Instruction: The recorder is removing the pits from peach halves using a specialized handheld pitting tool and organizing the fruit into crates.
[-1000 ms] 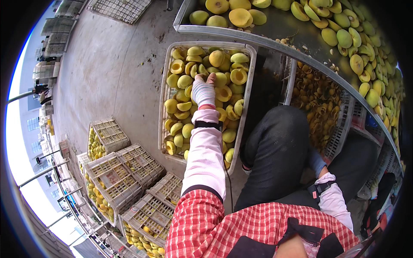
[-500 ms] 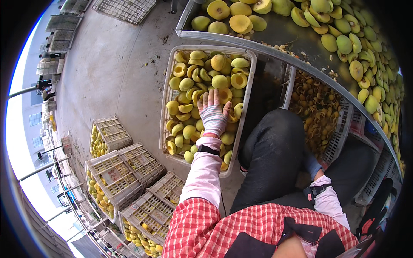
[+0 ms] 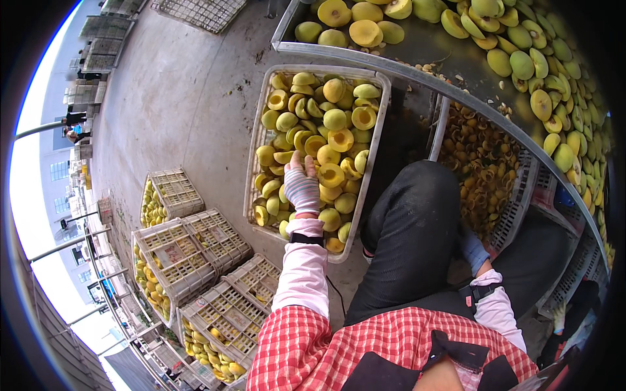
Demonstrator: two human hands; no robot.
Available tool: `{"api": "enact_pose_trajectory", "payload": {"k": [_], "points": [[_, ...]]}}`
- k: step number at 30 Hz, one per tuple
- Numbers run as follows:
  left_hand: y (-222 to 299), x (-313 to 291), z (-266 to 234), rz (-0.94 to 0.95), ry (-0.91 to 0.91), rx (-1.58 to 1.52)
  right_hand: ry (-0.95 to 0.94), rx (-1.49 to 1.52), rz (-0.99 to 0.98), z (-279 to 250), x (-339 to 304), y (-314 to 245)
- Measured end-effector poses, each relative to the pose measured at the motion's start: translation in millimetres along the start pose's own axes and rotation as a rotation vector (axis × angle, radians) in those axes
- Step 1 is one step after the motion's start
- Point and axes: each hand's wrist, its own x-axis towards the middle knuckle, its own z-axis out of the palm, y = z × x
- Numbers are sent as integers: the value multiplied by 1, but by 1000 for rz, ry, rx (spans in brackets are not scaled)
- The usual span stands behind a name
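Note:
A pale plastic crate (image 3: 383, 140) stands on the floor in front of me, full of halved, hollowed yellow-green fruit (image 3: 339, 139) that look like peaches. My left hand (image 3: 302, 188), in a striped glove with bare fingertips, lies on the fruit left of the crate's middle. Its fingers are stretched forward and grip nothing that shows. Down by my thigh, my right hand (image 3: 474, 251) wears a blue-grey glove. My leg covers its fingers, so whether it holds something cannot be seen.
A metal-edged table (image 3: 391, 63) with many fruit halves curves along the right. Beneath it, a crate (image 3: 515, 202) holds brownish, cup-shaped pieces. Several lidded crates (image 3: 176, 251) of fruit stand at the lower left; another crate (image 3: 199, 12) lies at the far left.
My left hand has drawn left and slightly back across the fruit, uncovering hollow halves near the crate's middle. My right hand stays beside my thigh.

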Motion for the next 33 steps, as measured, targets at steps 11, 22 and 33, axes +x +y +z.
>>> {"api": "enact_pose_trajectory", "payload": {"k": [11,22,33], "points": [[1,-29,-13,72,-140,-156,-19,-281,-38,19,12,62],[-76,-23,-18,171,-237,236,47,-1066,-440,15,8,118],[-19,135,7,-32,-179,226,-276,-516,8,20,10,94]]}}
